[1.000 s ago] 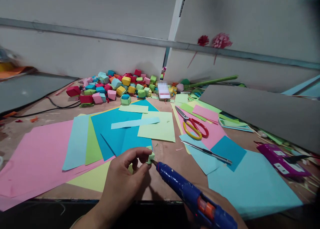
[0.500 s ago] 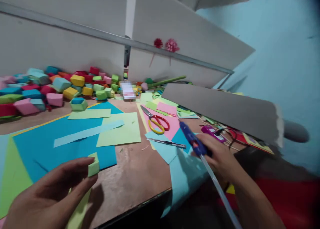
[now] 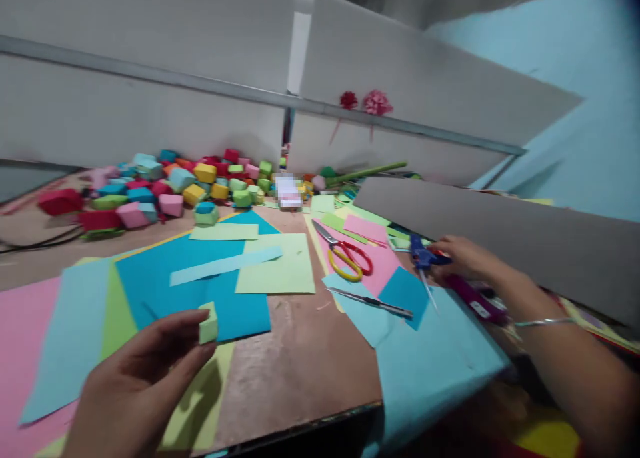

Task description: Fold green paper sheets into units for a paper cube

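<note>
My left hand [image 3: 150, 371] pinches a small pale green paper box [image 3: 209, 325] between thumb and fingertips, above the table's front part. My right hand [image 3: 467, 261] is out at the right, its fingers closed at the handle of a blue glue gun [image 3: 424, 253]. A clear glue stick [image 3: 429, 291] juts from the gun toward me. Left of the gun lie scissors [image 3: 345, 255] with red and yellow handles. A craft knife or pen [image 3: 373, 303] lies on light blue paper [image 3: 435, 358]. Blue paper sheets [image 3: 200, 298] are spread beyond my left hand.
A heap of coloured paper boxes [image 3: 170, 185] stands at the back left. A purple device [image 3: 477, 301] lies under my right forearm. A grey board [image 3: 500, 228] leans at the right. Two paper flowers [image 3: 376, 103] hang on the back panel. The table's front edge [image 3: 310, 431] is close.
My right hand has carried the glue gun right and back, lowering it beside the purple device. The view has shifted left. My left hand keeps the pale green box.
</note>
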Tool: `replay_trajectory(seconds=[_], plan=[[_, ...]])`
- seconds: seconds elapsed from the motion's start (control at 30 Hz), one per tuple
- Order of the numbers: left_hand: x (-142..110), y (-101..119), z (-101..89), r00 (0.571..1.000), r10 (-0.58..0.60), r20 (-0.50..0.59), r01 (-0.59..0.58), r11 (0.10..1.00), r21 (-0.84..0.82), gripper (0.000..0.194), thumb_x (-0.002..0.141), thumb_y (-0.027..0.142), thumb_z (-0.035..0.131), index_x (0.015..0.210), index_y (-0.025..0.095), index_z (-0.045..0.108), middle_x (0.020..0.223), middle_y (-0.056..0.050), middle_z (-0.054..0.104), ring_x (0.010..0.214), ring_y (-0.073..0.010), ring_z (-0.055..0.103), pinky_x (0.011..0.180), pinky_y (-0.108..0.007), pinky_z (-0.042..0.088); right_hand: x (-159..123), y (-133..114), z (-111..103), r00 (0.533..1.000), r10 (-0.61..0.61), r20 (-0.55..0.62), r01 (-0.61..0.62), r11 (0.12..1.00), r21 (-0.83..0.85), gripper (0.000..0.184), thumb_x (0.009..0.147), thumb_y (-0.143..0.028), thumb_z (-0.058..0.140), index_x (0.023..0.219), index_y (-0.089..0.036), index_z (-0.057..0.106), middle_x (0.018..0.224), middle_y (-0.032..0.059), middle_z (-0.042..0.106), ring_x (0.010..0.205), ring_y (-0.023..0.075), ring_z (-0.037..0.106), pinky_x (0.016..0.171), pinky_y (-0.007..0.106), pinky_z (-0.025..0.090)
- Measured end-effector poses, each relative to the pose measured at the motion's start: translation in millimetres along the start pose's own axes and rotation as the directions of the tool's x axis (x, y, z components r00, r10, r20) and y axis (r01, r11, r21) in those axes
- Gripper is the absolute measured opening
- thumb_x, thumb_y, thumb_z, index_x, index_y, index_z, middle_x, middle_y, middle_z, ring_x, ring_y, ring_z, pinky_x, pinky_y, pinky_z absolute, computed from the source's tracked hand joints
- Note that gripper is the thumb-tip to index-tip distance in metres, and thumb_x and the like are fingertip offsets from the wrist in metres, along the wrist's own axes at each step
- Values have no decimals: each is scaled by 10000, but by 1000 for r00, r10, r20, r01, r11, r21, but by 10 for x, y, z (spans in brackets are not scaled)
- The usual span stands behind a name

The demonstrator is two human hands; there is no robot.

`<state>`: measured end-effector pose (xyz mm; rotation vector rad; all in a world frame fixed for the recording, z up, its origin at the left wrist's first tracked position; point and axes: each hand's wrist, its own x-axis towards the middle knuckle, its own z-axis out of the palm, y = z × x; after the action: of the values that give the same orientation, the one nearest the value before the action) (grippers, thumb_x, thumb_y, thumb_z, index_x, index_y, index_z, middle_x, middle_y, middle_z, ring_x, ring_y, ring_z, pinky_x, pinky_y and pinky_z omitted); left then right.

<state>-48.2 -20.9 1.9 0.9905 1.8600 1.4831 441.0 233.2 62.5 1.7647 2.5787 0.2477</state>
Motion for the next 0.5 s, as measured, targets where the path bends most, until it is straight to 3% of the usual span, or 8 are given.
replay_trajectory(seconds=[0.1,0.17,0.2,0.27,0.33,0.43,0.5], plan=[[6,47,-23,998,-59,-9,58,994,-93,434,579,444,840,951,242,744,848,-17,757,764,-177,697,676,-213,561,259,-180,-105,995,-58,-76,65,993,96,295,851,-330,671,588,-197,649,549,50,563,490,147,544,501,301,413],[15,40,-34,996,-71,-57,62,986,-156,418,593,416,837,953,225,741,818,-14,740,752,-162,677,684,-214,548,455,-548,-208,981,-136,-141,160,971,178,199,819,-308,684,661,-190,708,645,107,641,545,185,603,507,317,423],[17,30,-39,994,-76,-74,61,982,-181,411,602,407,833,955,220,740,803,-12,730,742,-156,667,677,-214,542,554,-815,-261,968,-191,-164,225,948,225,144,822,-310,670,803,-189,745,800,131,699,649,207,652,552,317,461],[14,8,-52,993,-86,-76,68,975,-213,397,610,395,829,953,215,741,779,-10,717,722,-146,651,657,-210,528,752,-1476,-347,932,-313,-180,357,875,327,239,853,-334,616,1019,-209,734,989,103,722,778,200,687,632,291,524],[3,-11,-77,992,-96,-79,76,971,-228,381,613,386,828,944,216,745,767,-8,713,705,-136,639,644,-199,514,965,-2214,-376,893,-402,-205,451,799,399,266,868,-346,615,1091,-234,709,1019,61,721,840,175,687,701,266,544],[-17,-33,-164,987,-122,-108,90,961,-260,358,597,375,833,912,223,753,763,-9,718,684,-124,629,642,-190,503,1333,-3213,-305,871,-421,-254,492,742,455,319,856,-299,660,1165,-218,667,1026,48,719,852,155,681,747,256,545],[-30,-51,-268,981,-144,-132,100,951,-293,358,577,375,842,889,223,757,748,-11,717,682,-130,632,641,-193,507,1587,-3712,-210,876,-387,-288,481,740,470,391,843,-303,692,1208,-178,629,1075,81,704,904,182,676,792,302,550]])
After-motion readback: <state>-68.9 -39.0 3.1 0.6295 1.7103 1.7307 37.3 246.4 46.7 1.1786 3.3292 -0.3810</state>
